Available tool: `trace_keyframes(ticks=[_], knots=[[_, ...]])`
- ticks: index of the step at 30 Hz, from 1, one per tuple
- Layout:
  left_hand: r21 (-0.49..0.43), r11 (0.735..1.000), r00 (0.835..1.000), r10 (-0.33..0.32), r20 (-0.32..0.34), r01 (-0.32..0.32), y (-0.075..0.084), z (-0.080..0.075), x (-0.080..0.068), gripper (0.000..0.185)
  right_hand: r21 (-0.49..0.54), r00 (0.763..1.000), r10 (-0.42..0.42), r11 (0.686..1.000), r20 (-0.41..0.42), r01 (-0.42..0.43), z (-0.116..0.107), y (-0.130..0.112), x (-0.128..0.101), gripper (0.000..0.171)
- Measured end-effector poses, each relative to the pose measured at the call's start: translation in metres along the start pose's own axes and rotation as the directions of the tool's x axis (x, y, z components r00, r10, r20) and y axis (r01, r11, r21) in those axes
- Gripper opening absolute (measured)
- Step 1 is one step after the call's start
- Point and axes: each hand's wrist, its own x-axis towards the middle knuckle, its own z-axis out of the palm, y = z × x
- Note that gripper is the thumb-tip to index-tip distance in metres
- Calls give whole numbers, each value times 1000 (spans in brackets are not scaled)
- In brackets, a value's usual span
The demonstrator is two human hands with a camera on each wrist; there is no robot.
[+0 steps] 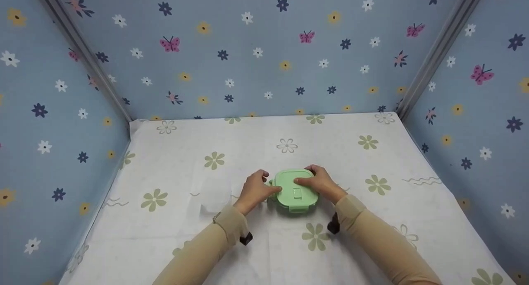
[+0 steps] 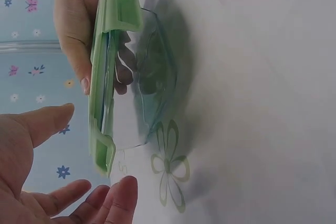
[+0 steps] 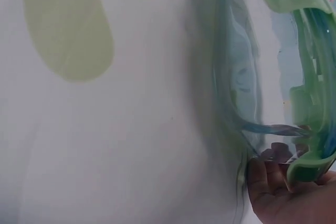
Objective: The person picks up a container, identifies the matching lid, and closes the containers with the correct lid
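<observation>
A: Overall, blue walls (image 1: 264, 61) printed with flowers and butterflies enclose three sides; the floor is a white tablecloth (image 1: 372, 219) with pale green flowers.

B: Noted. Position of the box?

A: Lunch box (image 1: 294, 192) sits on the cloth near the middle, slightly toward the person. Clear body (image 2: 155, 85), mint green lid (image 1: 295, 189) on top. From the left wrist view the lid's side flaps (image 2: 125, 11) stand out from the body, not folded down against it.

B: Left hand?

A: Left hand (image 1: 255, 190) is at the box's left edge, thumb touching the lid rim. The left wrist view shows the fingers (image 2: 113, 200) straight and spread, palm facing the lid, nothing pinched.

B: Right hand?

A: Right hand (image 1: 320, 183) lies over the lid's right side, index finger stretched flat across the top. In the left wrist view its fingers (image 2: 79, 61) curl over the far lid edge, and in the right wrist view its thumb is tucked under the rim at the clear wall. So it holds the lid.

B: Sleeves?

A: Tan sleeves (image 1: 384, 239) on both arms.
</observation>
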Motion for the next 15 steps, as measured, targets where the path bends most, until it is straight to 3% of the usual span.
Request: trace_keyframes(ticks=[15], knots=[[-12,1000,1000,-18,-24,17,-4,2,-5,63,56,999,-31,998,-15,32,2,6,2,50]])
